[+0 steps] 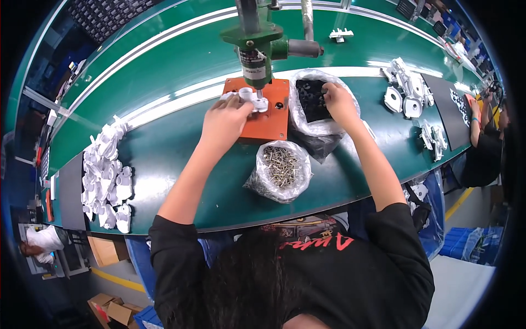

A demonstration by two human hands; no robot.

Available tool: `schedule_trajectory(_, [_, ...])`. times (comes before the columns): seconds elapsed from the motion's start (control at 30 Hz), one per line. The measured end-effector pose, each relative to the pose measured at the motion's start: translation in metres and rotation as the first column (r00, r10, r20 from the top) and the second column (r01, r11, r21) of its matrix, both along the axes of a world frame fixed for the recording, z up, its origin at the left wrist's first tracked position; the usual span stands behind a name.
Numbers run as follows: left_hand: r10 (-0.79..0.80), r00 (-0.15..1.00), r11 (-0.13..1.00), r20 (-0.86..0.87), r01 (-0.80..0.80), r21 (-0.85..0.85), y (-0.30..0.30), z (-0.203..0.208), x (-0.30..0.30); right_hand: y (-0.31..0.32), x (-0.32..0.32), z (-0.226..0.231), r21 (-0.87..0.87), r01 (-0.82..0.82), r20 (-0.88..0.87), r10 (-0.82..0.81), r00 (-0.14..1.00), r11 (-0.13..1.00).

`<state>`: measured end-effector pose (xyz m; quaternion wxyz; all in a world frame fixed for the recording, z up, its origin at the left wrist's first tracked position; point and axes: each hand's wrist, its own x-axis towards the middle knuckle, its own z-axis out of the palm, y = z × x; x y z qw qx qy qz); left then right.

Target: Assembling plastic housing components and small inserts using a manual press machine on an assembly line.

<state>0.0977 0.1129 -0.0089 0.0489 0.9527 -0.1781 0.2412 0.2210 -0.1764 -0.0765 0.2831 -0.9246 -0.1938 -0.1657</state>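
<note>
My left hand point(224, 122) is closed on a white plastic part point(259, 104), which sits on an orange base plate point(278, 122). Straight above the part stands a green press point(256, 66), its metal tip down close to or touching the part; I cannot tell which. At the right, my right hand point(341, 104) reaches into a clear plastic bag point(313, 129) of small black pieces point(311, 101). Its fingers are pinched together, and whatever they hold is hidden. A second clear bag point(262, 189) full of metal screws point(280, 165) stands nearer to me.
Several white parts point(107, 170) lie heaped on the green table point(181, 145) at the left. More white parts point(408, 90) rest at the right, beside a dark mat point(446, 109). Beyond the press lies one white piece point(341, 35). A co-worker's arm point(475, 123) shows at far right.
</note>
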Motion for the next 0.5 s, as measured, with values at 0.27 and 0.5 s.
schedule_trajectory(0.27, [-0.117,0.991,0.971,-0.058,0.102,-0.218,0.004,-0.011,-0.001,0.053,-0.033,0.043,0.368,-0.270,-0.059,0.313,0.948,0.890])
schedule_trajectory(0.5, [-0.161,0.986,0.937,0.036,0.164,-0.308,0.008,-0.030,0.000,0.102,-0.043,0.045,0.486,-0.366,-0.105,0.469,0.877,0.794])
